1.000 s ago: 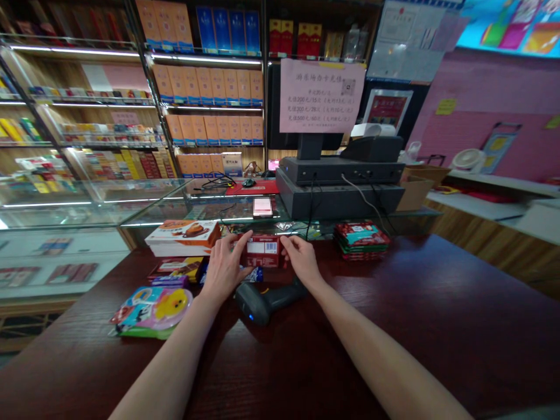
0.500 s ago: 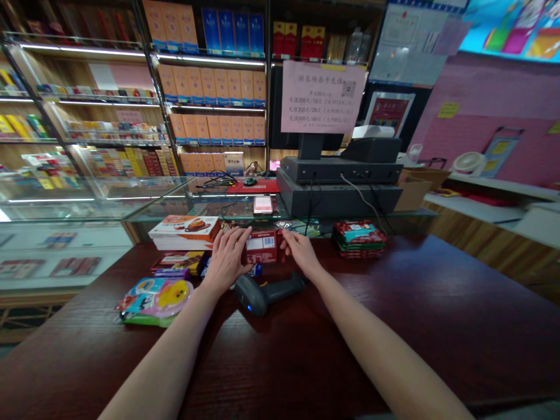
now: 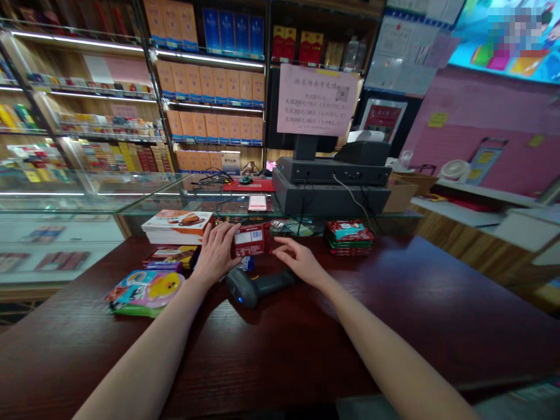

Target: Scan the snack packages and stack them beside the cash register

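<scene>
My left grip [image 3: 215, 254] is clamping the left end of a red packet [image 3: 250, 240], thumb below and fingers along the top. The packet is tilting, its barcode side facing me, near the middle of the bench's [image 3: 262, 361] far edge; whether its lower edge is touching the wood, I cannot tell. My right grip [image 3: 300, 259] is hovering just beside the packet's other end, its fingers standing apart. The barcode scanner [image 3: 245, 290] is lying nearer me, and a blue wrapper [image 3: 247, 264] is showing between the two. A white-and-orange box [image 3: 177, 228] is sitting toward the far left corner. I am judging the step in hand as positioning the packet; the next move seems to be calling for a steady left grip, the right one clearing its end, and no knock against the scanner.
</scene>
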Tool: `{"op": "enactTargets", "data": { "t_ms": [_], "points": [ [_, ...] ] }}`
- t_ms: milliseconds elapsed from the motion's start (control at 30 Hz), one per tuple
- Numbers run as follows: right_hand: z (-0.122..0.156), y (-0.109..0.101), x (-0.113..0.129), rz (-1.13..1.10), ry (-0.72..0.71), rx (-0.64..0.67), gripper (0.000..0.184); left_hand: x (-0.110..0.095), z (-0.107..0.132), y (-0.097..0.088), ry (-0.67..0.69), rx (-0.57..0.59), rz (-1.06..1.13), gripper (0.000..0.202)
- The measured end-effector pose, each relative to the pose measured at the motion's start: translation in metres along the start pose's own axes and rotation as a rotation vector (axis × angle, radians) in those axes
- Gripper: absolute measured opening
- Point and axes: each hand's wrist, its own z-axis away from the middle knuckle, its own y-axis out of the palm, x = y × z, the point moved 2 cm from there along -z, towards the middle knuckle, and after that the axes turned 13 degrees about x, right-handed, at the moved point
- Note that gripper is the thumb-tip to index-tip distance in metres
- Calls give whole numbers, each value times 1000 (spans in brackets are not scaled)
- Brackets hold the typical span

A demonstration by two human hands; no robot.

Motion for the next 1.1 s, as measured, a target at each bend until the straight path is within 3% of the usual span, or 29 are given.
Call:
{"op": "enactTargets", "data": {
  "t_ms": [167, 400, 733, 1100],
  "points": [
    [14, 9, 11, 144, -65, 111, 51, 2, 2, 1, -1, -9, -2, 88],
    [23, 19, 24, 490, -136, 318, 97, 3, 5, 2, 1, 23, 17, 88],
    [22, 44, 26, 671, -209, 380, 70, 10, 9, 4, -28, 0, 25, 91],
    [24, 11, 14, 526, -233, 170, 79, 10, 10, 6, -71, -29, 42, 86]
  ]
}}
